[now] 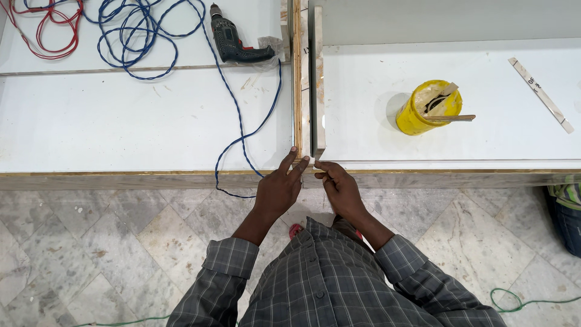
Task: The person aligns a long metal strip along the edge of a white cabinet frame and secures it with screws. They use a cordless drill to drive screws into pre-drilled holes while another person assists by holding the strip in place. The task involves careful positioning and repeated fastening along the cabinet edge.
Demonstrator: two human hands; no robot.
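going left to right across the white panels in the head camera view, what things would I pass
Red cable → blue cable → power drill → upright wooden divider strip → yellow can → flat narrow strip.

Single head-worn view, looking steeply down from above the person's own chest. Near range: left hand [277, 191] and right hand [340, 189] sit low centre. White surface [121, 121] stretches beyond the hands; marble floor [91, 254] lies beneath them.
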